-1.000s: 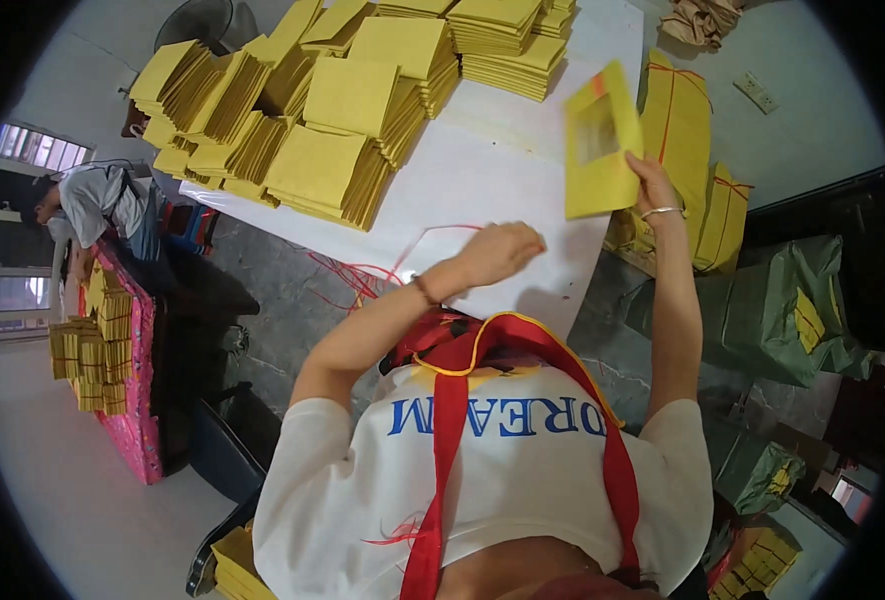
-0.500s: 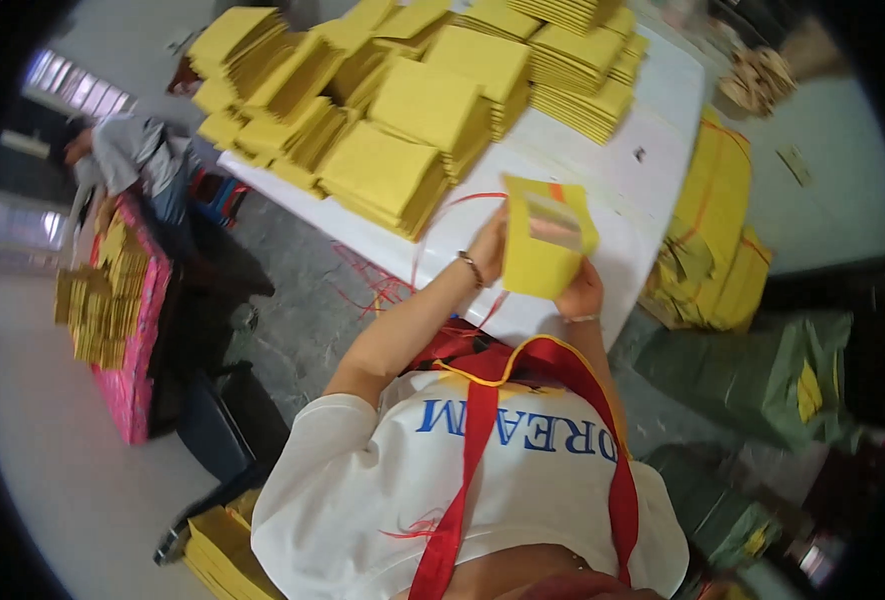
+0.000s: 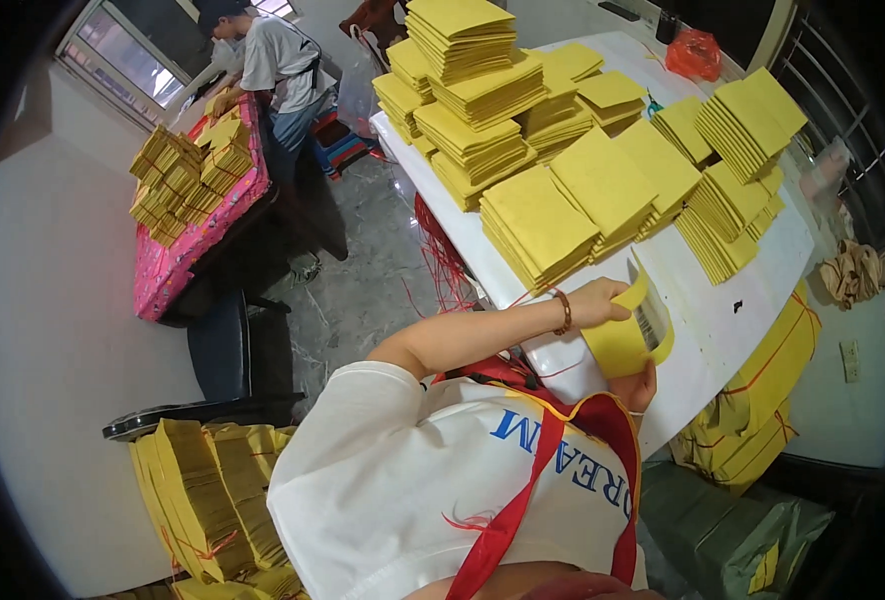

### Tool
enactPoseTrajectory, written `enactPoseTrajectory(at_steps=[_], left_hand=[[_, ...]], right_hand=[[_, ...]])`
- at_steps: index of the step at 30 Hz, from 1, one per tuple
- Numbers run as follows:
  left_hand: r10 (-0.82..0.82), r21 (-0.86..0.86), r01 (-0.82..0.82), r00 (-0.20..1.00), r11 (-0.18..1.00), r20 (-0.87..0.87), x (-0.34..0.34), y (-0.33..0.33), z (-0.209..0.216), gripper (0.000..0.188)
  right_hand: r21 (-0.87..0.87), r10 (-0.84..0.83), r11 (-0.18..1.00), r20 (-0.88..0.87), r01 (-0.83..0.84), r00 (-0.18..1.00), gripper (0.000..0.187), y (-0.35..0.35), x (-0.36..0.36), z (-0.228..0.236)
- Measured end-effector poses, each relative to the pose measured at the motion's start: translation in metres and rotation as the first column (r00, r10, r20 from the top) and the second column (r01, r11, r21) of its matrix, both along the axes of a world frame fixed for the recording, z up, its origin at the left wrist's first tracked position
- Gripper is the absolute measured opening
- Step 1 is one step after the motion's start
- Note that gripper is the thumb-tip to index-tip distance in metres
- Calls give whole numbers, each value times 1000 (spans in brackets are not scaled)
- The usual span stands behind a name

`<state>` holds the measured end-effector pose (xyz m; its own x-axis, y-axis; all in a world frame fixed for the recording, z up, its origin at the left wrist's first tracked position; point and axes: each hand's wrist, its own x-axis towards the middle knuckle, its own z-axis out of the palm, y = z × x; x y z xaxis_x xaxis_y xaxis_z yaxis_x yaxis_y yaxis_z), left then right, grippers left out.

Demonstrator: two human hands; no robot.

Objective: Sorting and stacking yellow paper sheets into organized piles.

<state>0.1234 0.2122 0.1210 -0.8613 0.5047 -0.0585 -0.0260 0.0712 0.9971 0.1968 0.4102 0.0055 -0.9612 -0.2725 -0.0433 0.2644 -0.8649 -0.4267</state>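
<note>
A yellow paper envelope (image 3: pixel 611 348) with a pale, shiny panel is held over the near edge of the white table (image 3: pixel 708 385). It is bent into a curve, one edge lifted toward the far side. My left hand (image 3: pixel 600 302), a beaded bracelet at its wrist, grips the upper left edge with closed fingers. From below, my right hand (image 3: pixel 635 385) pinches the lower right edge; part of this hand is hidden behind the paper. Just beyond my hands stand several stacks of yellow envelopes (image 3: pixel 541 222), the nearest close to my left hand.
Red strings (image 3: pixel 441 255) hang off the table's left side. Large yellow bundles (image 3: pixel 753 400) and a green sack (image 3: pixel 723 530) stand at right. A black chair (image 3: pixel 218 345) and tied yellow bundles (image 3: pixel 208 500) are at left. Another person (image 3: pixel 278 65) works at a pink-covered table (image 3: pixel 158 280).
My view has swung, bringing more of the table and the other person into sight. The envelope, earlier spread fairly flat between both hands, is now curled, with both hands still on it.
</note>
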Motion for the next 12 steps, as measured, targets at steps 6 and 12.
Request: enactPoseTrajectory(at_steps=[6,12], left_hand=[[-199,67,200,980,978,-18,-20,-40,53,25],[160,128,-151,985,980,-62,-33,-178,132,31]], right_hand=[[234,90,967,41,-97,995,71,-29,-8,12],[666,392,-589,-261,459,882,75,-114,-3,15]])
